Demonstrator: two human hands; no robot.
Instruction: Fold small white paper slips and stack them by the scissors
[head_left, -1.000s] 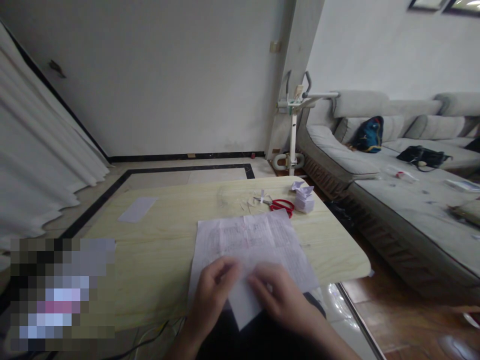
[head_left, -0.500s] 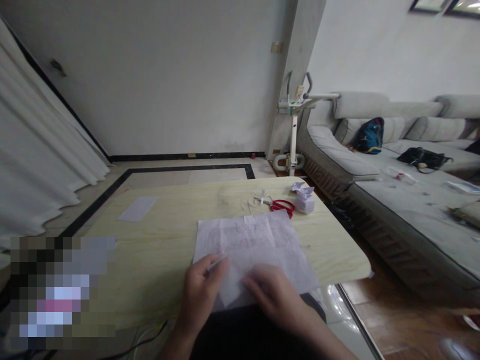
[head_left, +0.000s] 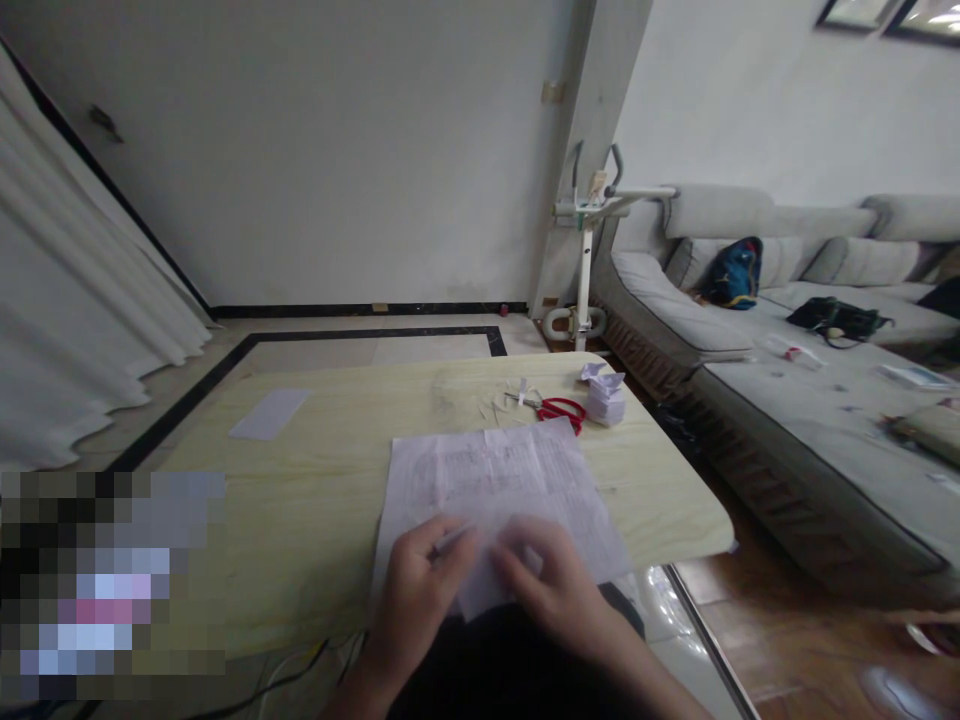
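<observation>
A large printed sheet of paper [head_left: 502, 480] lies on the pale wooden table [head_left: 322, 500] in front of me. Over its near edge I hold a small white piece of paper [head_left: 486, 565] between both hands. My left hand [head_left: 416, 595] pinches the piece's left side with curled fingers. My right hand [head_left: 551, 585] grips its right side, fingers bent over it. Most of the small piece is hidden by my fingers.
Red-handled scissors [head_left: 559, 410], paper scraps and a stack of small white papers [head_left: 606, 398] sit at the table's far right. A blank slip [head_left: 268, 413] lies far left. A grey sofa [head_left: 787, 400] with bags stands to the right, a white exercise machine [head_left: 585, 250] behind.
Both hands have shifted the small paper piece, drawing closer together over the sheet's near edge. The view has drifted slightly; the items on the table stay put.
</observation>
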